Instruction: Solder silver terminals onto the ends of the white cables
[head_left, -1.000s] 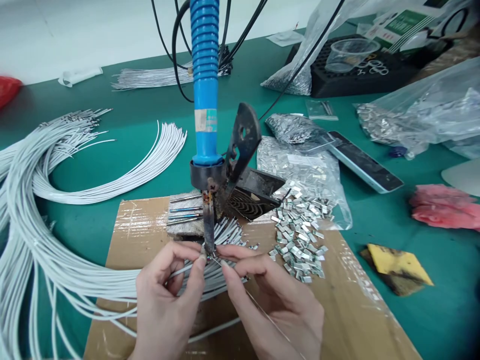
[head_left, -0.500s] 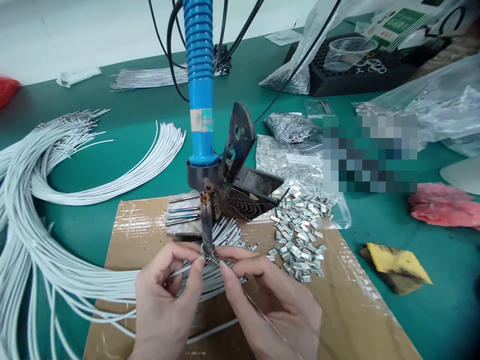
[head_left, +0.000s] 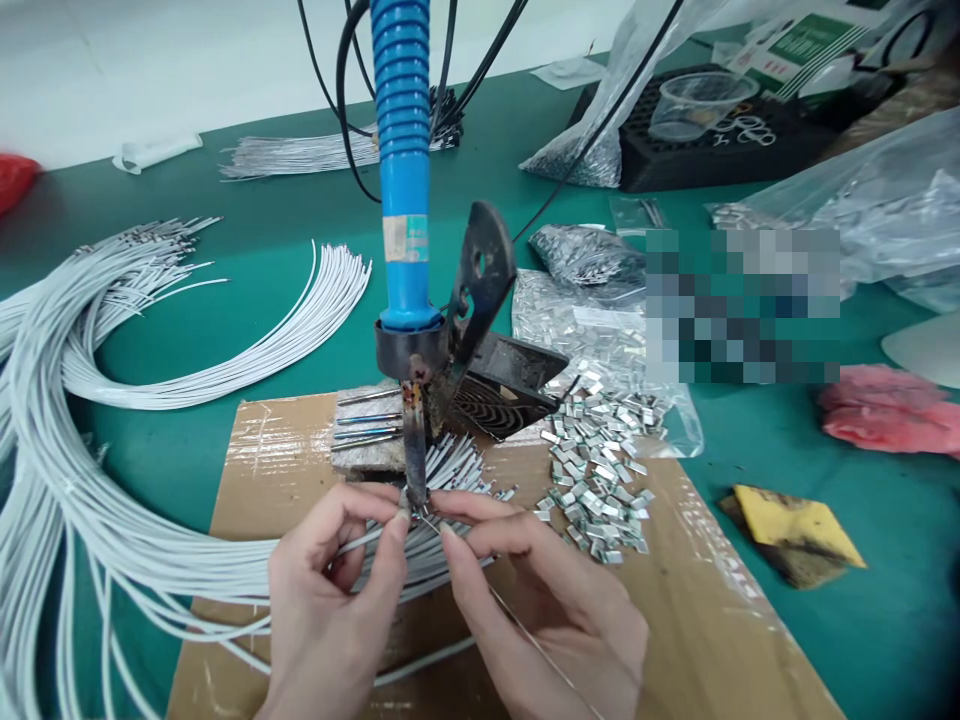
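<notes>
A blue-handled soldering iron (head_left: pixel 403 190) stands tip down in a dark metal stand (head_left: pixel 487 370) on a taped cardboard sheet (head_left: pixel 697 620). My left hand (head_left: pixel 330 610) pinches the end of a thin white wire right under the iron's tip (head_left: pixel 415 480). My right hand (head_left: pixel 547 610) is closed on a thin strand of solder wire (head_left: pixel 525 632) that runs from the tip down past my palm. A fan of white wire ends (head_left: pixel 442 475) lies beneath both hands.
Bundles of white wires (head_left: pixel 112 420) curve over the green table at left. A pile of small metal clips (head_left: pixel 600 480) lies right of the stand, with clear bags of clips (head_left: pixel 600 335) behind. A yellow sponge (head_left: pixel 795 535), a pink cloth (head_left: pixel 892 415) and a black tray (head_left: pixel 720 150) sit at right.
</notes>
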